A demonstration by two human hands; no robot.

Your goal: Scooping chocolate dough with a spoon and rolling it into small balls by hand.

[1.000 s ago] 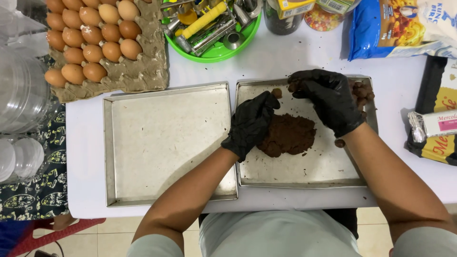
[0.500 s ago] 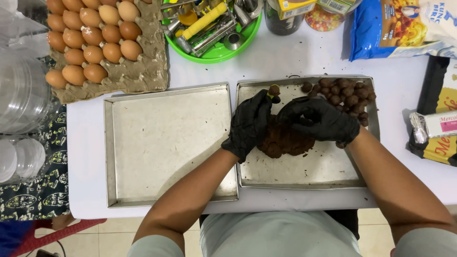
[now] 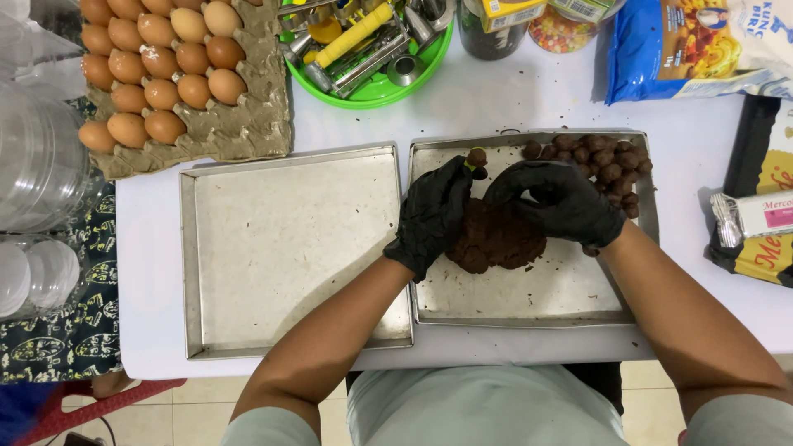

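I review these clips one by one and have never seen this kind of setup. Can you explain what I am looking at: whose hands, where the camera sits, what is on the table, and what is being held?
The one view comes from a camera worn on a person's head, looking down at their own two hands in black gloves. The left hand and the right hand rest on a mound of brown dough in the right metal tray. Small dough balls sit in that tray's far corner. Beside it lies a bare left metal tray. Further back are a carton of eggs and a green bowl of metal tools. Whether either hand pinches a piece of dough cannot be told.
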